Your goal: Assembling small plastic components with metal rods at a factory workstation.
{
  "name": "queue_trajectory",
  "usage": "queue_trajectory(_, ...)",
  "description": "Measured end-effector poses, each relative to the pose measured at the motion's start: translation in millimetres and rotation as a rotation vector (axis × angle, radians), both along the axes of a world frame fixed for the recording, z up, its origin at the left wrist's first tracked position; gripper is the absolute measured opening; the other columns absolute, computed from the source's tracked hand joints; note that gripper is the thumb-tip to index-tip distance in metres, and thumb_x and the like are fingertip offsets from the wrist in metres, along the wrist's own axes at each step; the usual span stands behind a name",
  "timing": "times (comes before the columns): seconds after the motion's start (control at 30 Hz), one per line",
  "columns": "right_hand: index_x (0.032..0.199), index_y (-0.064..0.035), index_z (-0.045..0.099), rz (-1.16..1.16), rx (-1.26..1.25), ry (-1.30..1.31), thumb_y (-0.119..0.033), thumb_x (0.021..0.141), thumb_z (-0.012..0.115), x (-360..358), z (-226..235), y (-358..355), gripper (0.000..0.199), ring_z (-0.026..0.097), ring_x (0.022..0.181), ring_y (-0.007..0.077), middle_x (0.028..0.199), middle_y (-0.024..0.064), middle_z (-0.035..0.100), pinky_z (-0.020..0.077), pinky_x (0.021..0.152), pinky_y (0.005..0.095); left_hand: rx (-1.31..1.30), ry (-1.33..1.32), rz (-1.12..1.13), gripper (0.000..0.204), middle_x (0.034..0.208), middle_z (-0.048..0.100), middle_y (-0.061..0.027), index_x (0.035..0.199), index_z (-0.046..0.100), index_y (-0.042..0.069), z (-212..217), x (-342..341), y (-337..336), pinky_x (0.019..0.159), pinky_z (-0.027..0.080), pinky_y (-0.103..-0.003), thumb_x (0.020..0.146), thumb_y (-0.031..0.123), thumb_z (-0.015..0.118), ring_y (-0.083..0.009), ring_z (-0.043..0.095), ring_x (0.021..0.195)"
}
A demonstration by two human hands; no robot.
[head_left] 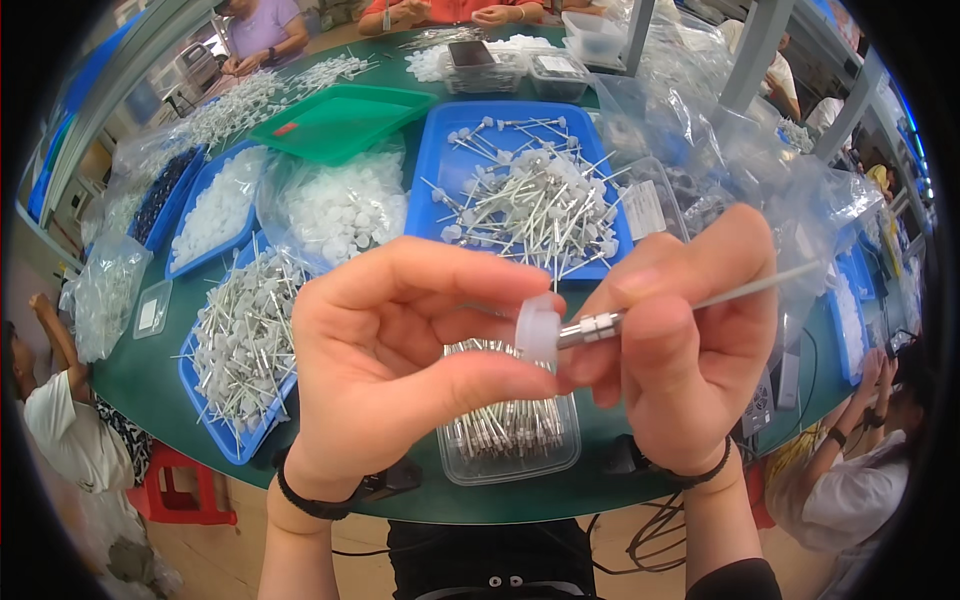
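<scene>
Between the thumb and fingers of my left hand (365, 350) is a translucent white plastic cap (539, 330), its wide end turned left. My right hand (700, 330) pinches a thin metal rod (592, 328) with a ringed silver fitting; its pale thin end sticks out to the right past my fingers. The fitting's tip meets the cap's right side; how deep it sits inside I cannot tell. Below my hands, a clear plastic box (510, 472) holds many similar metal rods. Just beyond, a blue tray (432, 165) holds a heap of rods with white caps on them.
At left, another blue tray (225, 432) is heaped with capped rods. Behind it are a bag of white caps (345, 205), a green tray (345, 115) and a tray of white pieces (215, 210). Plastic bags (740, 150) crowd the right. Other people sit around the green table (385, 490).
</scene>
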State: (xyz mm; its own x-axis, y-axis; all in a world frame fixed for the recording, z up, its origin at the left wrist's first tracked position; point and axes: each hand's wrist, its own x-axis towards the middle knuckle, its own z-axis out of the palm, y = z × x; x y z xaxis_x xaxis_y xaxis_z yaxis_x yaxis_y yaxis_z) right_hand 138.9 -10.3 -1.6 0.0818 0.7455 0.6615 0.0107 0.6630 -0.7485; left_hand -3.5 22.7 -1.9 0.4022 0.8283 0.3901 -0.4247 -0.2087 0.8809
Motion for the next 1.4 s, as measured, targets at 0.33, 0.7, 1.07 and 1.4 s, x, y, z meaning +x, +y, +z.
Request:
queue_trajectory(0.33,0.086,-0.0071,0.036,0.107,0.21,-0.082,-0.03,0.078,0.054,3,-7,3,0.03,0.047,0.041,0.0098,0.06,0.01,0.05,0.0366,0.034,0.0183,0.003,-0.022,0.165,0.03,0.071,0.054,-0.0076,0.078,0.047,0.002,-2,1,-18,0.059,0.042,-0.024,0.063,0.012,0.071,-0.0156,0.052,0.066)
queue_trajectory(0.7,0.087,-0.0053,0.037,0.143,0.209,-0.056,-0.03,0.077,0.055,3,-7,1,0.032,0.049,0.042,0.0115,0.062,0.0114,0.052,0.0397,0.035,0.0202,0.318,0.069,0.246,0.029,0.066,0.055,-0.0088,0.078,0.048,0.003,-6,-5,-17,0.053,0.04,-0.026,0.064,0.015,0.071,-0.0181,0.052,0.061)
queue_trajectory(1.07,0.085,-0.0031,0.038,0.213,0.308,-0.113,-0.027,0.074,0.06,11,-5,8,0.034,0.05,0.044,0.0147,0.061,0.0127,0.052,0.042,0.037,0.0232,0.528,0.129,0.275,0.021,0.068,0.055,-0.0093,0.076,0.05,0.004,-2,-3,-14,0.05,0.043,-0.028,0.067,0.013,0.067,-0.0206,0.054,0.06)
queue_trajectory(1.4,0.086,-0.0023,0.038,0.252,0.339,-0.111,-0.026,0.073,0.061,9,-4,8,0.035,0.051,0.045,0.0159,0.063,0.0146,0.052,0.0418,0.037,0.0237,0.713,0.199,0.38,0.017,0.069,0.054,-0.0092,0.08,0.051,0.005,-2,-3,-16,0.05,0.044,-0.028,0.069,0.008,0.064,-0.0208,0.055,0.061)
